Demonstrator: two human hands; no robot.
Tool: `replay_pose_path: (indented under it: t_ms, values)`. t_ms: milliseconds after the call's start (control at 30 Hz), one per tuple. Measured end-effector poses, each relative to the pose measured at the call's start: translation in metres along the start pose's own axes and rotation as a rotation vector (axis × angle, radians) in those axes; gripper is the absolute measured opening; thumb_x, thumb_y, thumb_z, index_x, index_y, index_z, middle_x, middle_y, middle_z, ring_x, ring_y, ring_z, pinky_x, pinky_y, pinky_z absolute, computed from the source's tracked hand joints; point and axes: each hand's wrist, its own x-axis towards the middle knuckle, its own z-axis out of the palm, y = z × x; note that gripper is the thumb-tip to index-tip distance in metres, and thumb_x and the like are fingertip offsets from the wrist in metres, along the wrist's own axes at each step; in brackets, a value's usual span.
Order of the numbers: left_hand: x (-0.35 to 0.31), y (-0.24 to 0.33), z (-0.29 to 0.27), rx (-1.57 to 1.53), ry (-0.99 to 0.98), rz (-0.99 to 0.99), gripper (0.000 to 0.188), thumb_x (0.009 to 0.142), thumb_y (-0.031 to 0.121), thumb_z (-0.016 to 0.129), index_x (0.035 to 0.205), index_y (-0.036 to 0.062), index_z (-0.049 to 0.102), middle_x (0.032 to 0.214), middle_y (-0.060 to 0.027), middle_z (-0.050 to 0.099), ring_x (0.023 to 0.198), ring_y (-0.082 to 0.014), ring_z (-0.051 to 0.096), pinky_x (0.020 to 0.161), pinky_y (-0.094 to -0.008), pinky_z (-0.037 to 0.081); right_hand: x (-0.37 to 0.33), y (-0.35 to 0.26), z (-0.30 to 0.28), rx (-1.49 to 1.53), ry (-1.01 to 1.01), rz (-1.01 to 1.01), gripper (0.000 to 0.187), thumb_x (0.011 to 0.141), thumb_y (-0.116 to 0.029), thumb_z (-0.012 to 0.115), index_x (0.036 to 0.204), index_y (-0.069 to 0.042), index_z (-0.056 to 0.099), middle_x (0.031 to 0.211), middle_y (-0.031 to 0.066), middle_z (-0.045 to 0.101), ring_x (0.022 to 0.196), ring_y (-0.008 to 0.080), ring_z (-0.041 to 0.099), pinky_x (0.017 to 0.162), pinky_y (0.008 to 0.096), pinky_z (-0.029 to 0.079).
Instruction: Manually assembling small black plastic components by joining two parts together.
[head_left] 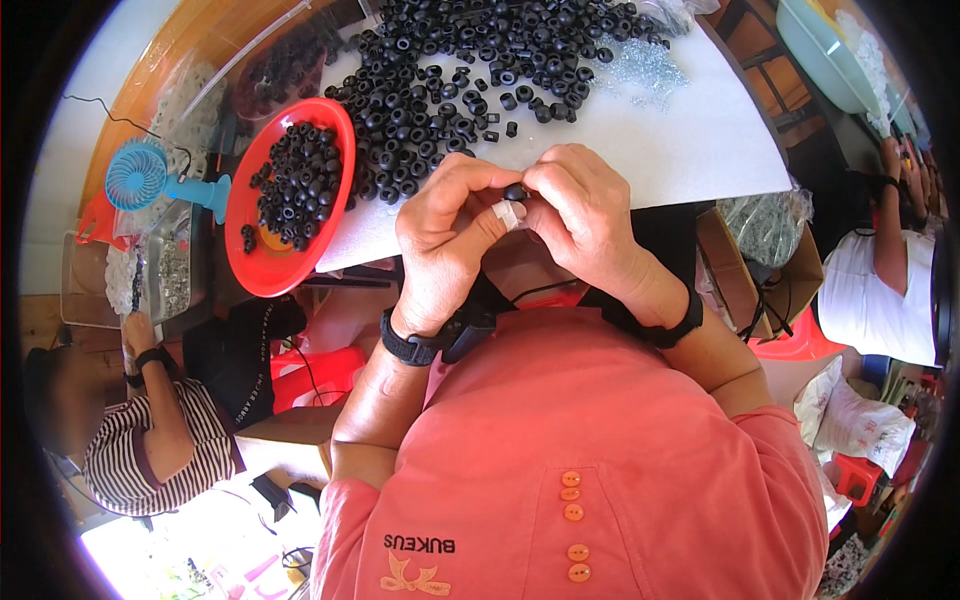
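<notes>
Near the front edge of the white tabletop (690, 150), my two hands meet at the fingertips. Between them is a small round black part (515, 191), mostly covered by fingers. My left hand (450, 235) is closed in a pinch on it, its thumb wrapped in white tape. My right hand (585, 215) pinches the same part from the other side. Just beyond my fingers spreads a large pile of black bead-like parts (480, 50) with holes. A red plate (339, 180) at the left holds more of them.
Tiny clear pieces (645, 75) lie scattered beside the pile. A blue handheld fan (137, 175) is left of the plate. An open cardboard box (725, 260) with a plastic bag stands to the right. One person (165, 440) works at left, another (880, 290) at right.
</notes>
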Motion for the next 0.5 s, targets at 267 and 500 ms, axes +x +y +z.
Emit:
replay_pose_path:
  t_ms: [267, 500]
  values:
    - [0.0011, 0.0015, -0.0006, -0.007, -0.004, -0.011, 0.023, 0.081, -0.009, 0.070, 0.102, -0.0006, 0.067, 0.093, -0.0035, 0.058, 0.082, -0.0103, 0.055, 0.073, -0.0220, 0.046, 0.0008, -0.0001, -0.0012, 0.009, -0.015, 0.017, 0.026, 0.065, -0.003, 0.071, 0.083, -0.007, 0.053, 0.079, 0.0080, 0.052, 0.071, 0.0290, 0.055, 0.062, 0.0392, 0.045]
    - [0.0008, 0.0013, -0.0027, -0.045, -0.007, -0.062, 0.024, 0.082, -0.011, 0.067, 0.104, -0.0004, 0.067, 0.094, -0.0032, 0.058, 0.083, -0.0096, 0.057, 0.073, -0.0211, 0.047, 0.0033, -0.0029, -0.0026, 0.041, -0.003, 0.035, 0.024, 0.066, -0.002, 0.071, 0.082, -0.007, 0.053, 0.078, 0.0078, 0.052, 0.071, 0.0289, 0.055, 0.062, 0.0397, 0.045]
